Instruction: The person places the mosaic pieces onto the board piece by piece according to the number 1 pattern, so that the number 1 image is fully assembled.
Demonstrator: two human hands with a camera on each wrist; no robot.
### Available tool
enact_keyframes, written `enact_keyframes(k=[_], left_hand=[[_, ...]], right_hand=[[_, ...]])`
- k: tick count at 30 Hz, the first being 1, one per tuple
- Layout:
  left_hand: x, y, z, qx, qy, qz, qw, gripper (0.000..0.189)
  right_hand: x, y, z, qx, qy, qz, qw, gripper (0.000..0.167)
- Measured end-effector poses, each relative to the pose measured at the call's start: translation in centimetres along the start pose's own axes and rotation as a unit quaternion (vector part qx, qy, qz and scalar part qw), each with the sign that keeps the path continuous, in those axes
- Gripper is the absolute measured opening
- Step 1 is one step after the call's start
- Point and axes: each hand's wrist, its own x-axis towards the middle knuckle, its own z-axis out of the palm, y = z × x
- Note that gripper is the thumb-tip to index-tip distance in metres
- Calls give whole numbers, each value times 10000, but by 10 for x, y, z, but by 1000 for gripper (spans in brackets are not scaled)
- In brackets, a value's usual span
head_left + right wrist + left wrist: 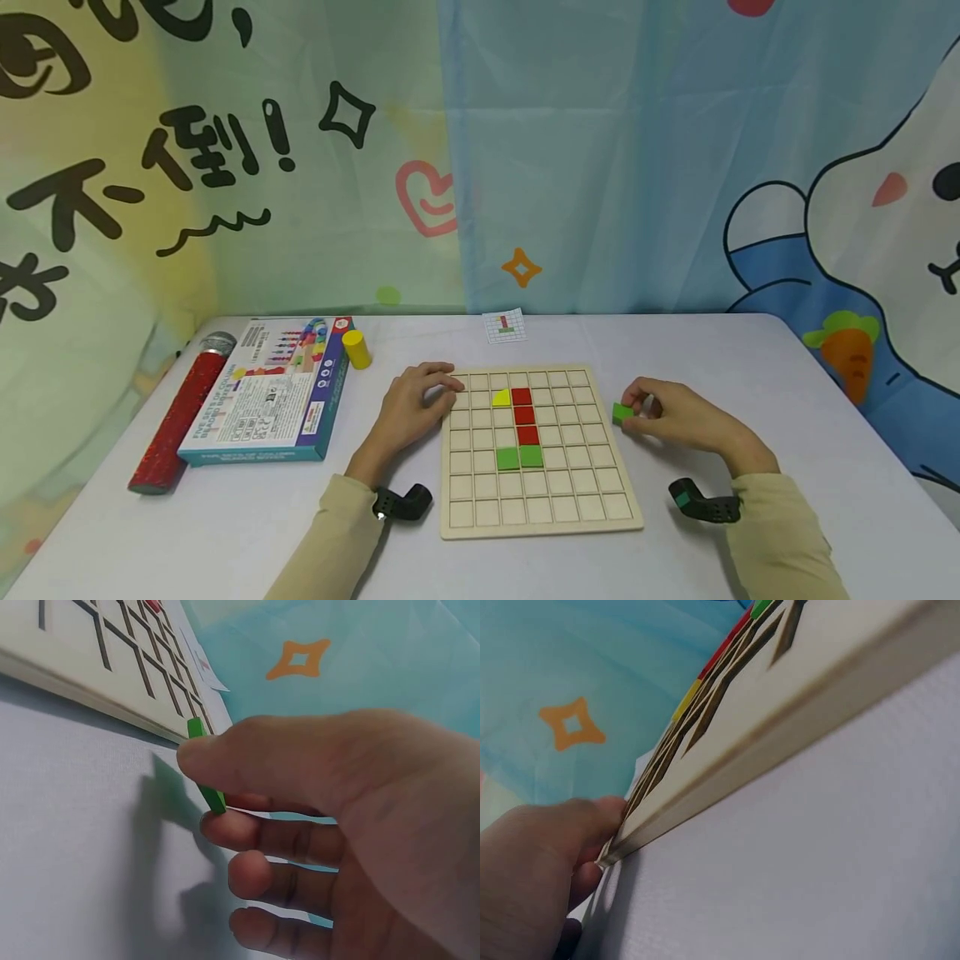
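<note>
The wooden grid board (566, 508) lies flat on the table between the two hands. On it sit a yellow piece (500, 399) with one rounded corner, a column of red square tiles (526, 415) and two green square tiles (507, 458) below. My left hand (412, 408) holds the board at its far left corner, fingertips right on the rim in the left wrist view. Off the board's right edge, my right hand (678, 417) pinches a green tile (205, 769) between thumb and fingers, edge-on in the right wrist view. Its other fingers are loosely bent.
A small pattern card (504, 326) lies beyond the board, showing red and green squares. To the left are a printed box (258, 400), a yellow cylinder (357, 349) by its corner and a red tube (180, 417) with a silvery cap. A patterned curtain hangs behind the table.
</note>
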Motion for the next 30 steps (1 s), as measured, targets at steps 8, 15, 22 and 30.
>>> enact_keyframes(k=[8, 15, 22, 30], left_hand=[[-1, 0, -1, 154, -289, 87, 9994, 21], [-1, 0, 0, 181, -224, 29, 9996, 20], [0, 0, 1, 104, -151, 28, 9998, 17], [0, 3, -2, 15, -79, 30, 10000, 12]], right_hand=[[1, -5, 3, 10, 22, -117, 9999, 31], [3, -13, 8, 66, 24, -247, 9997, 28], [6, -18, 13, 30, -41, -324, 9995, 27], [8, -26, 18, -19, -130, -390, 9992, 25]])
